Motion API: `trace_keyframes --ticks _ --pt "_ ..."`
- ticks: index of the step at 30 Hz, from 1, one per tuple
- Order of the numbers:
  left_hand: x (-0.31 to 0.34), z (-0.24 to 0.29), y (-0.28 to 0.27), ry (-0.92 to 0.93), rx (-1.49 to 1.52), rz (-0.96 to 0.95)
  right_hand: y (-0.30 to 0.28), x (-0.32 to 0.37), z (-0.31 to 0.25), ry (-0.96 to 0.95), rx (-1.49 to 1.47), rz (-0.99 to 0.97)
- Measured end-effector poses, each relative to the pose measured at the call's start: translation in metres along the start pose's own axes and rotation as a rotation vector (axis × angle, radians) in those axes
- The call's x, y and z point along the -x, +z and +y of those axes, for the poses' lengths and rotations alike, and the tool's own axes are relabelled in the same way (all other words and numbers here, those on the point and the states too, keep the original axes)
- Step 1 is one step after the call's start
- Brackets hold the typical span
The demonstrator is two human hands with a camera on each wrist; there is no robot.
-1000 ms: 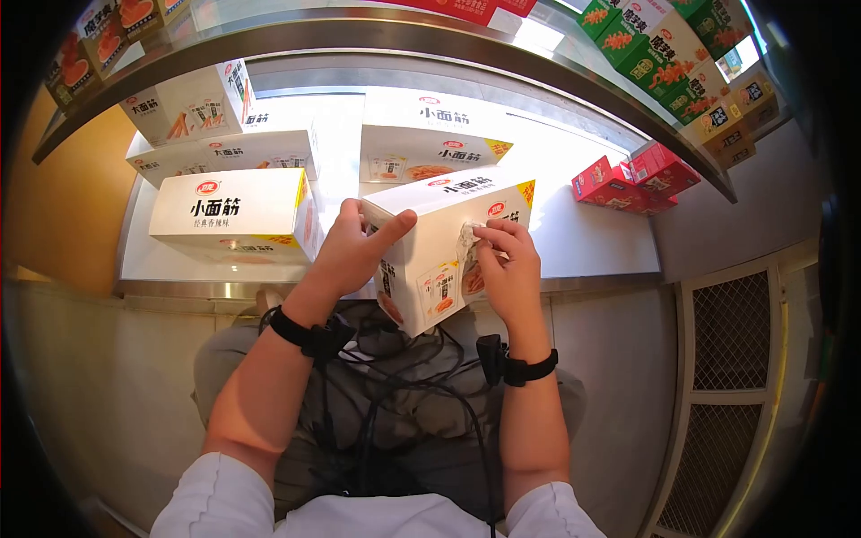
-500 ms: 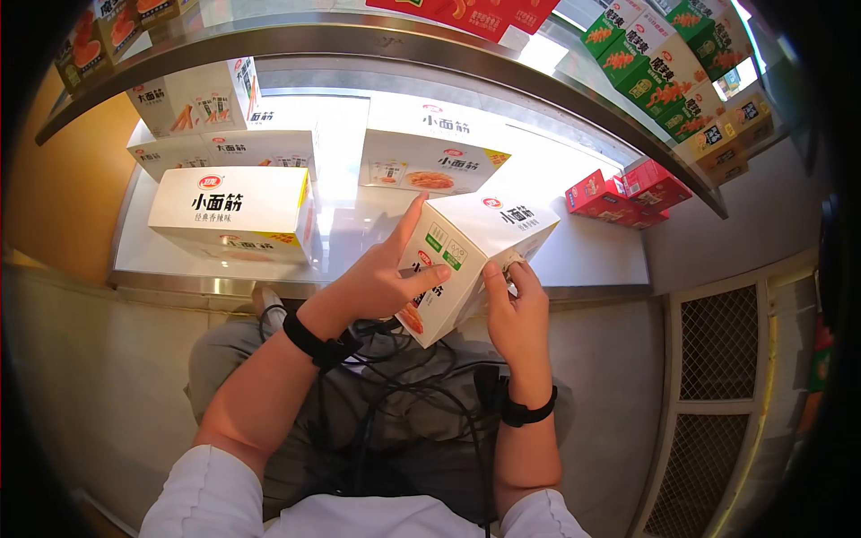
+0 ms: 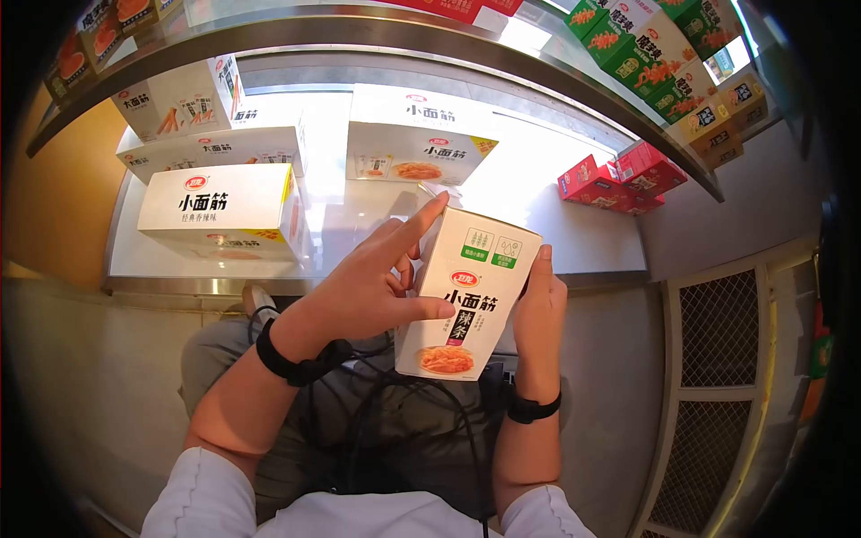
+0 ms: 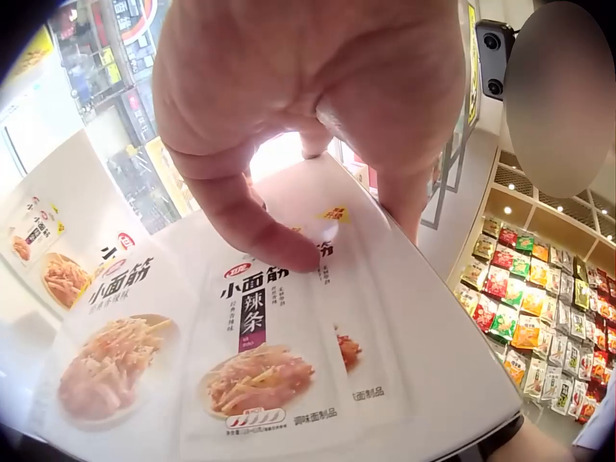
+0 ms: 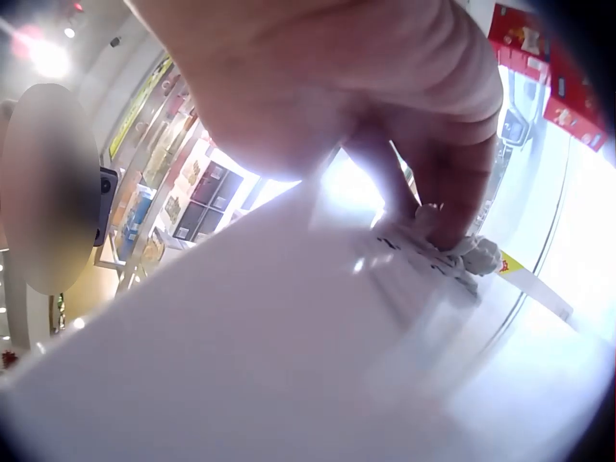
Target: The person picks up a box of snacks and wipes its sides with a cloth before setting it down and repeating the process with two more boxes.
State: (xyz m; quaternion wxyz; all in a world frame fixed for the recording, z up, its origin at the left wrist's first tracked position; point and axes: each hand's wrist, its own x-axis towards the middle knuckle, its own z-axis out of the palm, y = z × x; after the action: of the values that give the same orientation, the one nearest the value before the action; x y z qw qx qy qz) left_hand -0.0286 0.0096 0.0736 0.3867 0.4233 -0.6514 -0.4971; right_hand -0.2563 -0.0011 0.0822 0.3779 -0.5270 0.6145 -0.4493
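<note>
A white printed box (image 3: 466,291) is held between both hands above the lap, its small end with a noodle picture facing up in the head view. The left hand (image 3: 377,278) grips its left side, thumb on the printed face; the left wrist view shows that thumb on the box (image 4: 279,385). At the right side is the right hand (image 3: 541,327), its fingers partly hidden behind the box. In the right wrist view the right hand (image 5: 385,106) pinches a crumpled whitish wad (image 5: 462,258) against the box surface (image 5: 221,337).
White boxes (image 3: 211,202) stand at the left of the lit shelf (image 3: 341,224), with another white box (image 3: 417,148) behind the held one. Red boxes (image 3: 619,179) are at the right. A metal shelf edge (image 3: 359,22) crosses above, and black cables (image 3: 368,394) lie over the lap.
The box has been turned so that its small end faces the head camera, and it has come lower, nearer the body. The right hand has gone from the front face to behind the right side.
</note>
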Motion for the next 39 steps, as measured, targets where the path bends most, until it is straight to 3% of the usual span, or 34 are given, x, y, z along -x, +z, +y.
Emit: trace_keyframes --ticks 6,9,14,16,20,22,28,30,34,39 --pt "-0.007 -0.007 0.010 0.061 0.026 0.094 -0.006 -0.010 0.010 -0.029 -0.128 -0.022" --pt "-0.007 -0.002 0.009 -0.086 0.088 0.062 -0.004 -0.010 0.015 -0.120 -0.201 0.032" --pt "-0.010 -0.010 0.005 0.124 0.022 0.126 -0.007 -0.011 0.009 -0.263 -0.305 0.086" --pt "-0.011 -0.013 0.006 0.180 -0.050 0.159 -0.008 -0.008 -0.003 -0.409 -0.283 0.158" --pt "-0.011 -0.011 0.011 0.227 -0.181 0.229 -0.017 0.010 -0.032 -0.387 -0.372 0.250" --pt "-0.010 -0.003 0.012 0.179 -0.185 0.200 -0.020 0.012 -0.032 -0.581 -0.155 0.244" --pt "-0.009 -0.002 0.015 0.124 -0.160 0.165 -0.005 0.007 -0.026 -0.492 0.149 0.191" --pt "-0.008 0.000 0.014 0.112 -0.150 0.154 -0.004 0.006 -0.023 -0.661 0.380 0.178" --pt "-0.010 -0.001 0.023 0.162 -0.188 0.208 0.005 0.011 -0.032 -0.754 0.470 0.169" --pt "-0.009 -0.006 0.026 0.237 -0.208 0.261 0.026 0.026 -0.046 -0.768 0.384 -0.048"
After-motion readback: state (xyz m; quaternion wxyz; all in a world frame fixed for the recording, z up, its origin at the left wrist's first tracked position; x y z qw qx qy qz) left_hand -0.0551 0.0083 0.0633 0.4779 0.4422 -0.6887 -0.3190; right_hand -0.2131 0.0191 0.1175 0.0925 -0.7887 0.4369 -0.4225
